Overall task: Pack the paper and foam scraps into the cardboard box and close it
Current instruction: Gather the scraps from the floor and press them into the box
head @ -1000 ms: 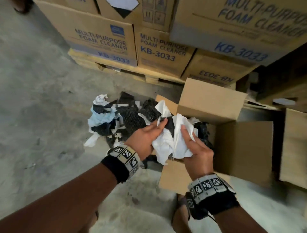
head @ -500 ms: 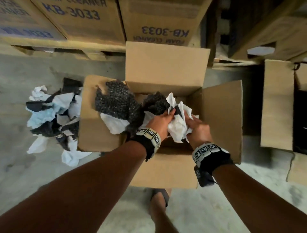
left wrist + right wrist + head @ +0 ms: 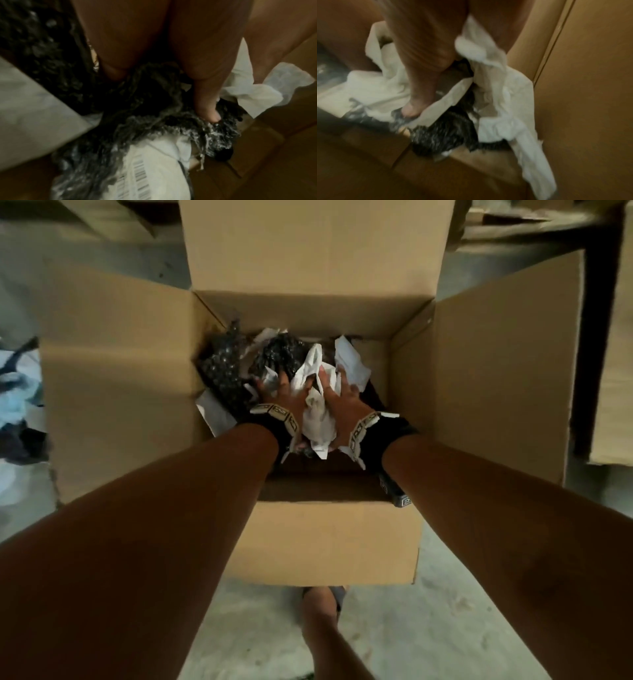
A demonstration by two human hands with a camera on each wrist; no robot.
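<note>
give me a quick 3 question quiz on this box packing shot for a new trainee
1. True or false: the cardboard box has its flaps shut.
2. Which is the left hand pressing on? A) black foam scraps B) a tape roll C) the floor
3. Fill in: the pile of scraps still unpacked lies on the floor to the person's ____.

Key
1. False: all four flaps stand open.
2. A; the right hand pushes down on white paper beside it.
3. Left.
</note>
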